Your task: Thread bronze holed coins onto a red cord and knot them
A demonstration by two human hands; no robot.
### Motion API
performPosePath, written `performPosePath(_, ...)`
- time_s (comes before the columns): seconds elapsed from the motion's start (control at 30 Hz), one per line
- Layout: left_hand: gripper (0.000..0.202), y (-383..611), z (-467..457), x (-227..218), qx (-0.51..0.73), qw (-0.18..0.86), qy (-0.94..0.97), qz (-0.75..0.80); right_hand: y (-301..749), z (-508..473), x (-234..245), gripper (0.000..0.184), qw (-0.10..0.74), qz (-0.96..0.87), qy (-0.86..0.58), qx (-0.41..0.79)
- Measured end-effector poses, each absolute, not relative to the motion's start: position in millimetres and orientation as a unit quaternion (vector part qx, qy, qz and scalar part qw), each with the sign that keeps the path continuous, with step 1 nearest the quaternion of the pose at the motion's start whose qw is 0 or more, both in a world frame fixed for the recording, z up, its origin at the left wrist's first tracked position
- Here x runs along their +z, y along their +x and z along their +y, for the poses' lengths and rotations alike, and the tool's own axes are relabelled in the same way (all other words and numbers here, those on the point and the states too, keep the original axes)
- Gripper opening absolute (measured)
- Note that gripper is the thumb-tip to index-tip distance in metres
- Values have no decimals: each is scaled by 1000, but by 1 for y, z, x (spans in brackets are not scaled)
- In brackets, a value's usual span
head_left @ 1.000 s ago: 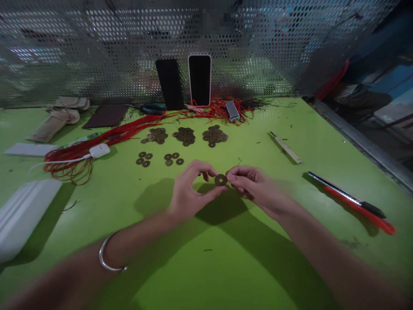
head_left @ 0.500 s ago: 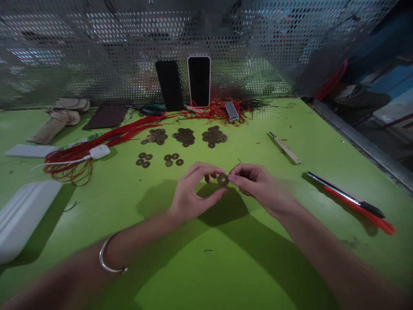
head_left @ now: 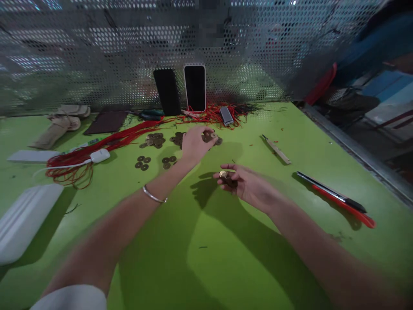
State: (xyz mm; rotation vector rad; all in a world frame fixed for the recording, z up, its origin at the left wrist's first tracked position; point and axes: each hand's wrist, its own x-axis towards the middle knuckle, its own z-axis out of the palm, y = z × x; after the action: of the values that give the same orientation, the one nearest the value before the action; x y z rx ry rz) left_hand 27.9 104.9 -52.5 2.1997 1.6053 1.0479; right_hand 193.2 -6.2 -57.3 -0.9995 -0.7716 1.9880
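Note:
My left hand (head_left: pixel 194 144) reaches forward over the rightmost pile of round holed coins (head_left: pixel 215 138), its fingers down on the pile. My right hand (head_left: pixel 240 183) stays low over the green table (head_left: pixel 200 258), palm partly up, pinching a holed coin (head_left: pixel 222 174) between thumb and fingers. Two more coin piles (head_left: pixel 155 139) lie left of my left hand, and small groups of coins (head_left: pixel 143 162) sit nearer to me. A silver bangle (head_left: pixel 154 196) is on my left wrist.
Two phones (head_left: pixel 195 87) lean against the perforated metal screen at the back. Red cord (head_left: pixel 97 146) trails across the left side beside a white charger (head_left: pixel 99 155). A lighter (head_left: pixel 226 115), a wooden stick (head_left: pixel 276 149), a red box cutter (head_left: pixel 335 198) and a white case (head_left: pixel 22 221) lie around.
My left hand let go of the coin held between both hands and reached forward to the right coin pile. My right hand kept the coin and sank slightly.

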Motion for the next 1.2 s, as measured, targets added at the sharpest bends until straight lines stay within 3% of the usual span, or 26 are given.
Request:
performPosePath(0.1,29,27,113,-56,298,72,762,571,191,-5,-53,32,389,-303,-392,777)
performPosePath(0.2,24,19,91,-57,324,36,785,527,188,-5,-45,33,396,-307,-388,774)
performPosePath(0.27,17,13,65,-55,353,57,805,474,187,-6,-41,32,398,-310,-388,772)
performPosePath(0.47,24,10,4,-54,350,137,827,419,187,-10,-38,35,387,-337,-393,763)
performPosePath(0.87,23,9,4,-63,350,95,846,391,188,-10,-41,43,363,-374,-401,753)
performPosePath(1.2,8,11,9,-59,373,296,786,394,188,-11,-46,38,317,-415,-427,738)
